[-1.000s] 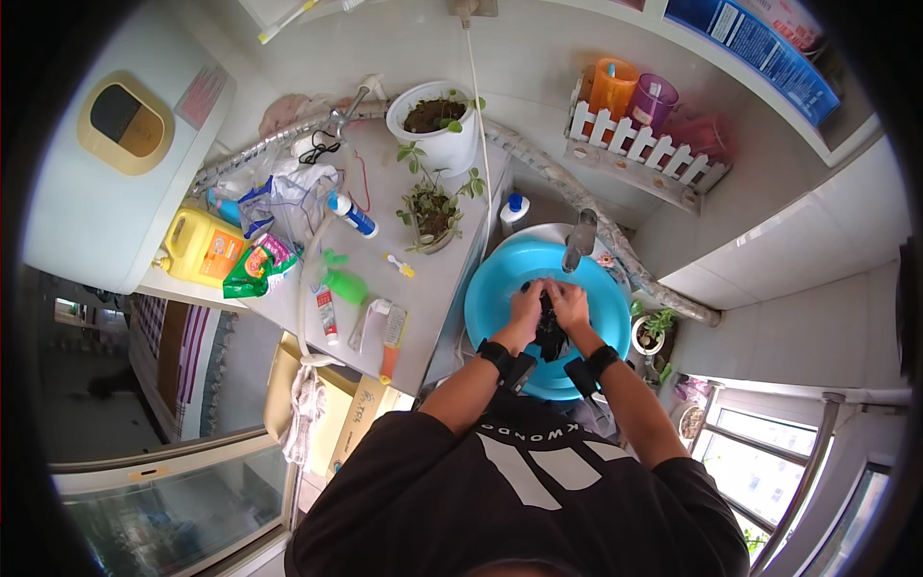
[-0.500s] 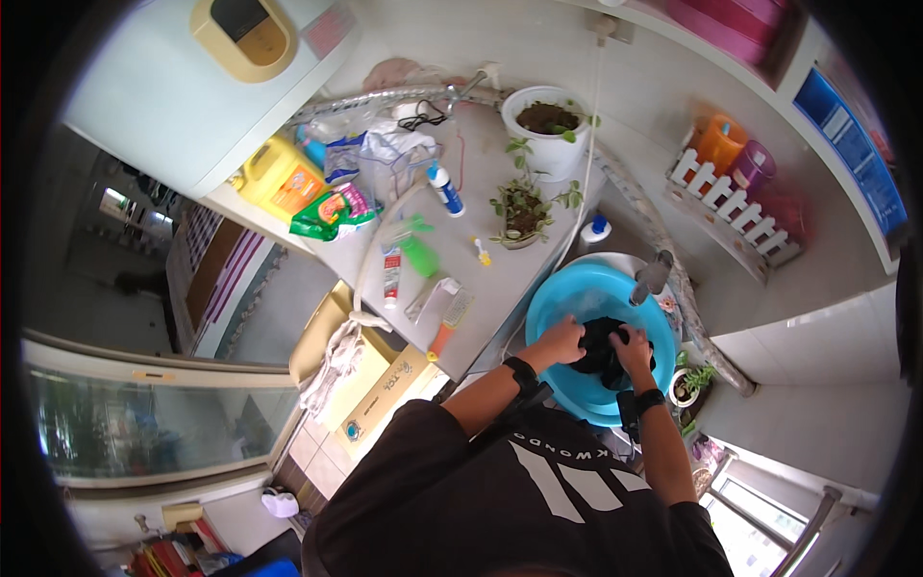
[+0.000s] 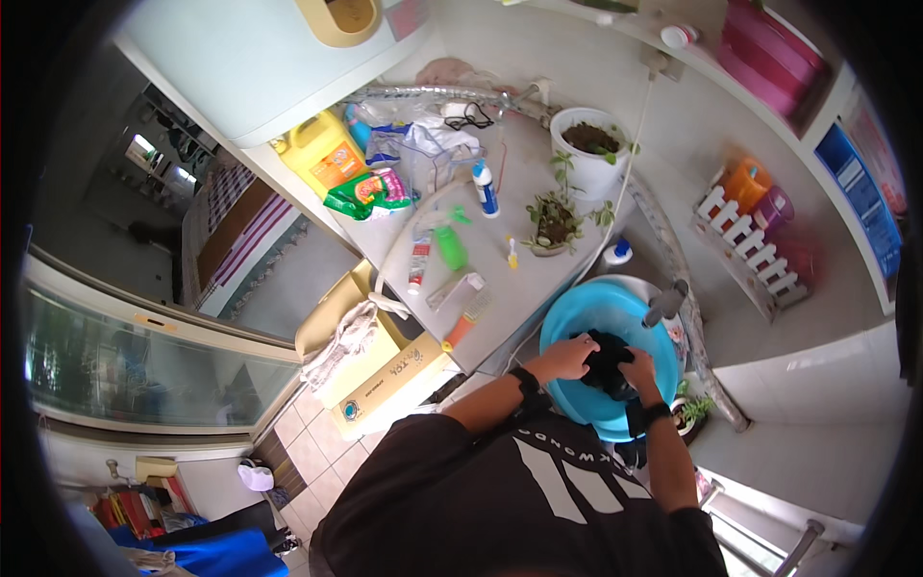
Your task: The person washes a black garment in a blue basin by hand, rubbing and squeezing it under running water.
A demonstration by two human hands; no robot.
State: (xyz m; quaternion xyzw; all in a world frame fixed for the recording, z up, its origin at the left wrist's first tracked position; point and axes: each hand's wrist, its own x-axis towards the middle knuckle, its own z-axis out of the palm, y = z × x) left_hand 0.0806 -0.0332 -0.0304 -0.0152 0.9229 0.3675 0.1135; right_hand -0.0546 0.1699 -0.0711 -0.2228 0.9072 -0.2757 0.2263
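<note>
A bunched black cloth (image 3: 608, 366) lies in a light-blue plastic basin (image 3: 561, 317) at the right. My left hand (image 3: 567, 358) grips its left side, fingers curled into the fabric. On the cloth's right side my right hand (image 3: 637, 371) is closed, thumb and fingers pinching it. Both hands are inside the basin's rim. A grey tap (image 3: 665, 304) hangs over the basin's far right edge. What lies under the cloth at the basin's bottom is hidden. Dark bands circle both wrists.
Left of the basin, a grey counter (image 3: 519, 298) holds a green spray bottle (image 3: 450, 246), a tube (image 3: 418, 264), a brush (image 3: 466, 322), a blue-white bottle (image 3: 485, 188) and a yellow jug (image 3: 322, 154). Potted plants (image 3: 555, 223) stand beyond. A pipe (image 3: 707, 356) runs along the right wall.
The whole view has shifted, so the counter and basin sit farther right and slightly lower. Both hands keep hold of the black cloth, which is bunched a little differently.
</note>
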